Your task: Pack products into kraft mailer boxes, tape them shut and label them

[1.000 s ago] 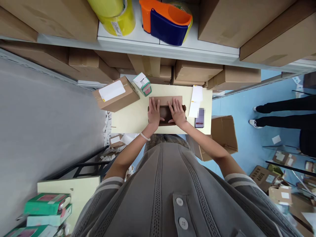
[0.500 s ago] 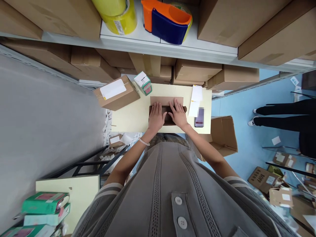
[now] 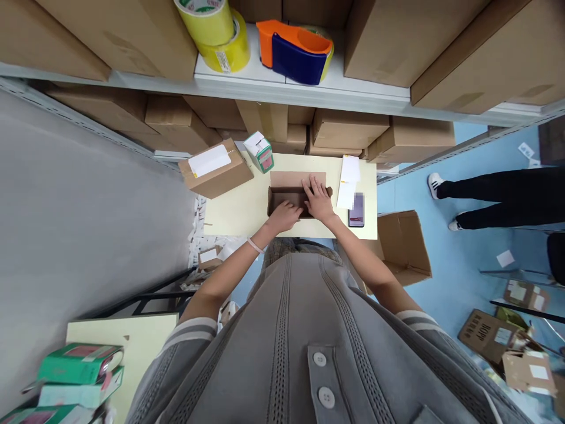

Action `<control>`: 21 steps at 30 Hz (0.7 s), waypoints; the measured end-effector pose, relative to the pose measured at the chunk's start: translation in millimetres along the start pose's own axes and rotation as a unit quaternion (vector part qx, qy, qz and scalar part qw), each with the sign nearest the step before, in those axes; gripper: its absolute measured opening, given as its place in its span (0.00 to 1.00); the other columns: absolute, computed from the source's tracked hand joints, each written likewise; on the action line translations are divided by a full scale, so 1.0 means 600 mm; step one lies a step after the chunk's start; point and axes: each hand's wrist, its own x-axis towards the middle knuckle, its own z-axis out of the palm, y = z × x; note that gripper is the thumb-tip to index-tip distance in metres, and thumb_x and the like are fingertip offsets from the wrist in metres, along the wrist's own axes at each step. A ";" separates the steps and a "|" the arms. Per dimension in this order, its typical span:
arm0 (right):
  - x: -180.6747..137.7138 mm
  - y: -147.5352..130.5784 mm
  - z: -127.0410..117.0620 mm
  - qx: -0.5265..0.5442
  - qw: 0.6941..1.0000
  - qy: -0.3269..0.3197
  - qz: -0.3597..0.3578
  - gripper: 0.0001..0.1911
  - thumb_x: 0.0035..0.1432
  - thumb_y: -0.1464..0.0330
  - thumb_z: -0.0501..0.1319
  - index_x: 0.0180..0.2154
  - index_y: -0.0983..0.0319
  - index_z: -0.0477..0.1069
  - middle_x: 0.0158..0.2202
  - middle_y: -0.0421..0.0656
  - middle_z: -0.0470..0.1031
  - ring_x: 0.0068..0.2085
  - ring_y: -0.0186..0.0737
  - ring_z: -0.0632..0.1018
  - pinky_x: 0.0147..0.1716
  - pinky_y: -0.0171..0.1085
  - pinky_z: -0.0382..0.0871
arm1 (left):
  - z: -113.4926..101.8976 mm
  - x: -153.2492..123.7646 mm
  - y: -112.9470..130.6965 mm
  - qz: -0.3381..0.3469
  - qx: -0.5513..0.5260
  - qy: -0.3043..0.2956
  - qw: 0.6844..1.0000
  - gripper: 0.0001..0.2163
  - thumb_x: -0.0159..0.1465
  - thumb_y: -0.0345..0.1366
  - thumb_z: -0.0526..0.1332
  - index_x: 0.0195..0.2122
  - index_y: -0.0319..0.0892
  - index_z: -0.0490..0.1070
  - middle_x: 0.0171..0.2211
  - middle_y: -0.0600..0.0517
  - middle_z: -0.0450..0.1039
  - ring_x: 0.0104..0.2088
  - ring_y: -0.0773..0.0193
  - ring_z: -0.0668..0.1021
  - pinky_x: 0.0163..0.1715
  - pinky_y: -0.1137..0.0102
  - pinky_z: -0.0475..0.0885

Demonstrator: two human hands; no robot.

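An open cardboard box [image 3: 282, 196] lies on the pale table in front of me, its lid flap [image 3: 289, 178] folded back to the far side. My left hand [image 3: 285, 217] reaches over the near wall, fingers bent over the box's near edge; whether they grip it I cannot make out. My right hand [image 3: 318, 199] rests on the box's right part, fingers spread towards the flap and the far edge. Beyond the box to the left stand a green and white carton [image 3: 260, 154] and a taped brown parcel with a white label [image 3: 216, 169].
White paper slips [image 3: 348, 179] and a phone [image 3: 356, 210] lie right of the box on the table [image 3: 238, 215]. A shelf above holds yellow tape rolls [image 3: 227, 50] and an orange-blue tape dispenser [image 3: 293, 52]. A large open carton [image 3: 404, 247] sits right; a person's legs [image 3: 498, 194] show beyond.
My left hand has moved from the far edge of the box down to its near edge, uncovering the inside. My right hand stays almost in place. The other person's legs have shifted.
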 end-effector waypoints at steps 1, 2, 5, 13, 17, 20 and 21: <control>0.000 0.001 0.000 0.000 1.000 0.000 0.001 0.40 0.61 0.72 0.54 0.72 0.64 0.42 0.74 0.50 0.33 0.73 0.54 0.43 0.68 0.58 0.42 | 0.002 0.001 0.000 0.000 0.012 -0.007 1.000 0.14 0.68 0.35 0.56 0.50 0.33 0.73 0.42 0.38 0.79 0.46 0.51 0.79 0.55 0.58 0.63; 0.001 0.002 0.000 -0.001 1.000 0.000 0.001 0.39 0.61 0.73 0.53 0.71 0.64 0.43 0.74 0.50 0.33 0.73 0.53 0.43 0.68 0.58 0.43 | 0.003 0.001 0.001 0.000 0.019 -0.007 1.000 0.13 0.68 0.33 0.56 0.49 0.34 0.73 0.42 0.38 0.79 0.46 0.52 0.79 0.54 0.59 0.64; 0.000 0.002 0.000 -0.001 1.000 0.004 0.002 0.39 0.61 0.73 0.54 0.71 0.65 0.44 0.74 0.51 0.33 0.73 0.53 0.44 0.68 0.57 0.43 | 0.008 -0.005 0.010 -0.001 0.023 0.009 1.000 0.14 0.67 0.26 0.52 0.50 0.34 0.73 0.41 0.39 0.79 0.45 0.54 0.79 0.53 0.59 0.65; -0.013 -0.015 0.010 -0.040 0.998 0.039 0.009 0.39 0.63 0.71 0.54 0.72 0.66 0.41 0.73 0.53 0.31 0.73 0.53 0.42 0.68 0.59 0.39 | 0.051 -0.041 0.060 -0.068 0.017 0.066 0.995 0.25 0.69 0.26 0.45 0.67 0.33 0.59 0.62 0.36 0.67 0.64 0.52 0.68 0.69 0.49 0.46; -0.019 -0.021 0.016 -0.044 0.998 0.053 0.011 0.39 0.64 0.70 0.53 0.71 0.66 0.40 0.73 0.53 0.30 0.73 0.52 0.40 0.68 0.60 0.35 | 0.053 -0.046 0.075 -0.094 -0.022 0.062 0.993 0.30 0.69 0.42 0.52 0.70 0.36 0.52 0.69 0.40 0.54 0.71 0.48 0.53 0.68 0.40 0.33; -0.020 -0.023 0.017 -0.039 0.997 0.066 0.013 0.37 0.65 0.70 0.51 0.71 0.66 0.42 0.73 0.53 0.33 0.73 0.51 0.41 0.68 0.60 0.34 | 0.039 -0.046 0.071 -0.119 -0.037 0.090 0.988 0.31 0.70 0.47 0.50 0.70 0.34 0.51 0.71 0.39 0.50 0.72 0.49 0.49 0.69 0.43 0.34; -0.020 -0.023 0.017 -0.037 0.997 0.071 0.015 0.36 0.66 0.70 0.51 0.71 0.66 0.42 0.73 0.53 0.34 0.73 0.50 0.41 0.68 0.60 0.34 | 0.034 -0.045 0.067 -0.142 -0.040 0.106 0.983 0.31 0.71 0.47 0.48 0.70 0.33 0.51 0.71 0.39 0.48 0.72 0.50 0.48 0.69 0.44 0.36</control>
